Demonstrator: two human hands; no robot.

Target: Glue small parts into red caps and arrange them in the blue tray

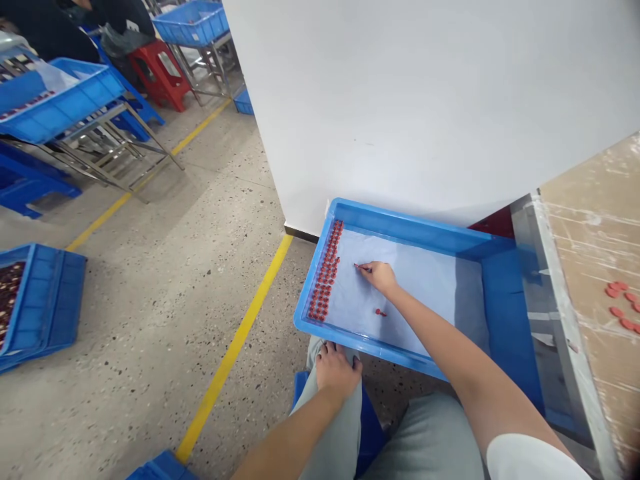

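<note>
My right hand [379, 277] is pinching a thin, dark, red-tipped item [358, 267] above the pale paper lining [400, 287] of a blue plastic tray [400, 233]. Several tight rows of small red pieces [325, 273] stand along the tray's left end, close to my fingertips. A single red piece [381, 312] lies apart on the paper, just below my right hand. My left hand [337, 368] rests with fingers spread on my grey trouser knee [340, 427], just below the tray's near rim.
A white wall [400, 100] rises behind the tray. To the right, a wooden board [595, 253] holds more red pieces. A yellow floor line [233, 350] runs left of me. Blue crates, metal racks and a red stool [160, 73] stand farther back.
</note>
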